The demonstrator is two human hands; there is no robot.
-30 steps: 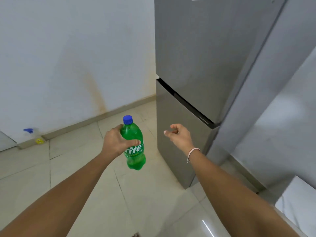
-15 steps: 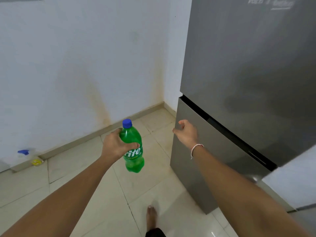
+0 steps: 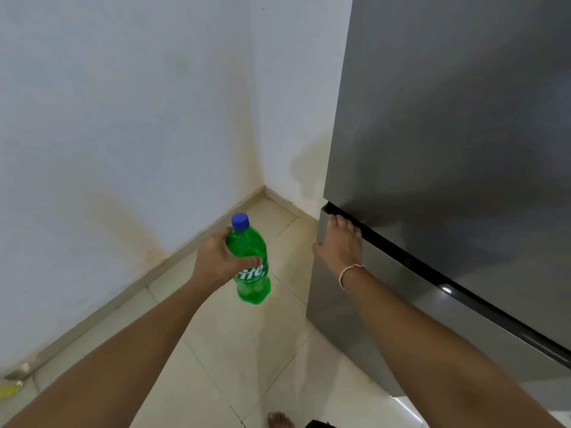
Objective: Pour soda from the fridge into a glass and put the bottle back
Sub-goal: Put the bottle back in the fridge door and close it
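Note:
A green soda bottle [image 3: 251,261] with a blue cap hangs upright over the floor, and my left hand [image 3: 216,261] grips it round the middle. The grey two-door fridge [image 3: 448,118] fills the right side, both doors closed. My right hand [image 3: 341,239] is at the left end of the dark gap between the doors, its fingertips hooked into the gap on the top edge of the lower door [image 3: 346,298]. No glass is in view.
White walls meet in a corner [image 3: 262,183] behind the bottle, just left of the fridge. Pale floor tiles [image 3: 234,344] lie below. My bare foot [image 3: 279,420] shows at the bottom edge. A small yellow object [image 3: 9,390] lies by the skirting at far left.
I have stepped closer to the fridge. My right hand has reached forward from mid-air to the gap between the doors. The bottle stays in my left hand.

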